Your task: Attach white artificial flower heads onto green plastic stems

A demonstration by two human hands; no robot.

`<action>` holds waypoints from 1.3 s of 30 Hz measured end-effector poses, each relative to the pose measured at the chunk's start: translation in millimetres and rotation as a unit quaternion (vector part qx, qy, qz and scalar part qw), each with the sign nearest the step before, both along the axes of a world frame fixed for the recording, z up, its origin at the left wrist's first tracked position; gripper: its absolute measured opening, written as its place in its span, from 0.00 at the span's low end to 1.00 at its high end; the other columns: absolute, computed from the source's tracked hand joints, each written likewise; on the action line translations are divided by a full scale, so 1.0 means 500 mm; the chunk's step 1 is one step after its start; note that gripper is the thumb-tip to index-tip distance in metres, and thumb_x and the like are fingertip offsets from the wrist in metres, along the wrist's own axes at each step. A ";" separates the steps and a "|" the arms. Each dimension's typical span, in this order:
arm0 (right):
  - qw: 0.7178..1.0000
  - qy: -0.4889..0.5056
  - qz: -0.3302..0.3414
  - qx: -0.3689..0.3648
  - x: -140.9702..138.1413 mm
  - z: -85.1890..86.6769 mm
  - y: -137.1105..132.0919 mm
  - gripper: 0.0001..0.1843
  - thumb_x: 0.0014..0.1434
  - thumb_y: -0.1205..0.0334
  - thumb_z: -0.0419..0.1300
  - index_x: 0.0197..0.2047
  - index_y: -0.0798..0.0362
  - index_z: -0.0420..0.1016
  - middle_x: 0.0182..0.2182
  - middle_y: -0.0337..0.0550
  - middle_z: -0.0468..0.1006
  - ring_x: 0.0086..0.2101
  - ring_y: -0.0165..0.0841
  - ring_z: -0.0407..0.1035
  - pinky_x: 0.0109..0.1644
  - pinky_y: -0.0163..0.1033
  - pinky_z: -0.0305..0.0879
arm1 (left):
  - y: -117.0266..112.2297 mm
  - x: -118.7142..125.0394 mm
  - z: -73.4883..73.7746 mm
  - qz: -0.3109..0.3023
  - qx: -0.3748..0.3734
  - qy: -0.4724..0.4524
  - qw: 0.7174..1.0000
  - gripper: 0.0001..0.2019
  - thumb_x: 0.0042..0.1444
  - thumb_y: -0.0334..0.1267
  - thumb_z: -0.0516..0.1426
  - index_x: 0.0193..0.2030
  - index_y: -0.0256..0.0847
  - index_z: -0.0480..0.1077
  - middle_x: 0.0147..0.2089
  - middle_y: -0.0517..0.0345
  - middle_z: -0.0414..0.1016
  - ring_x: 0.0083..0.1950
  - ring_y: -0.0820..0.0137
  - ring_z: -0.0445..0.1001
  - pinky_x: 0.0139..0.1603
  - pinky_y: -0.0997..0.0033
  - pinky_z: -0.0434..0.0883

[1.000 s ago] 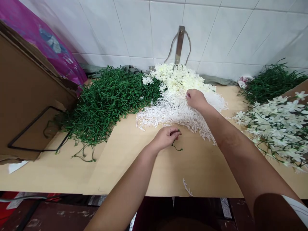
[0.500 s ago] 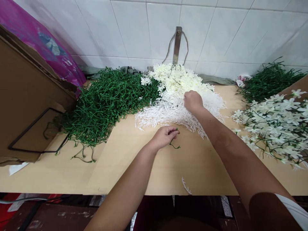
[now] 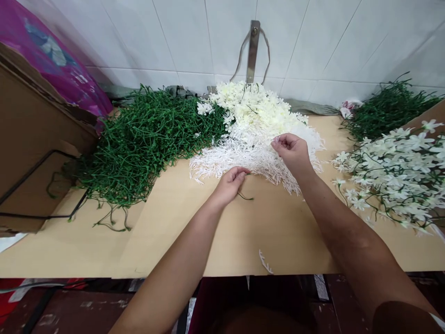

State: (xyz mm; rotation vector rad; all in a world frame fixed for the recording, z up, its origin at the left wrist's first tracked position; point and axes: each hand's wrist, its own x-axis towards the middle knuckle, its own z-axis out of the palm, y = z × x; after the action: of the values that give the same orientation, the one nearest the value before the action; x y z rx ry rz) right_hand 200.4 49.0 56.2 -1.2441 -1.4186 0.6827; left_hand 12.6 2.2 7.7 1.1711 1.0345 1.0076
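Between thumb and fingers, my left hand [image 3: 232,183] pinches a thin green plastic flower stem [image 3: 246,197], whose lower end hangs free over the board. My right hand [image 3: 292,147] is closed in a pinch just above the heap of thin white stamen pieces [image 3: 222,160]. A small white tip shows at its fingertips, which looks like one of those stamen pieces. Behind the heap lies a pile of cream-white artificial petals [image 3: 259,104]. A large tangle of green stems [image 3: 146,134] spreads to the left of my left hand.
Finished-looking white flowers on stems [image 3: 399,178] lie at the right, with more green stems [image 3: 392,113] behind them. A cardboard box [image 3: 31,139] stands at the left. One white sprig [image 3: 265,262] rests near the board's front edge. A metal bracket [image 3: 253,51] stands against the tiled wall.
My right hand has drawn back slightly from the white heap, its fingertips now showing a white bit. The left hand still holds the stem. The whole view has shifted a little.
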 end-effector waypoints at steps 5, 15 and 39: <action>0.980 -0.136 0.012 0.142 -0.027 -0.026 -0.060 0.04 0.57 0.62 0.57 0.30 0.51 0.71 0.29 0.42 0.71 0.29 0.30 0.63 0.32 0.38 0.64 | -0.002 -0.008 0.014 -0.028 -0.052 -0.101 0.993 0.12 0.47 0.38 0.63 0.38 0.36 0.70 0.24 0.65 0.61 0.22 0.80 0.58 0.24 0.77 0.56; 0.900 -0.284 0.055 0.328 -0.038 -0.077 -0.080 0.11 0.61 0.69 0.51 0.33 0.48 0.73 0.31 0.45 0.70 0.34 0.34 0.64 0.37 0.41 0.66 | -0.008 -0.019 0.023 -0.114 -0.100 -0.145 0.978 0.23 0.45 0.55 0.63 0.35 0.34 0.70 0.24 0.66 0.55 0.19 0.85 0.46 0.20 0.79 0.38; 0.976 0.076 0.191 -0.069 -0.058 -0.066 -0.080 0.15 0.46 0.51 0.69 0.30 0.51 0.73 0.23 0.37 0.74 0.26 0.29 0.68 0.33 0.39 0.68 | -0.009 -0.005 0.004 0.043 0.081 0.081 0.992 0.09 0.50 0.41 0.56 0.25 0.39 0.66 0.20 0.66 0.57 0.25 0.77 0.56 0.28 0.76 0.56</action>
State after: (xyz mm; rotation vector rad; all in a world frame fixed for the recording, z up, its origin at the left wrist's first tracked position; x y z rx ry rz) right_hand 171.2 9.0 23.3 -1.0055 -1.5147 1.1323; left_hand 10.4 -2.4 9.6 1.3689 1.1554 1.0953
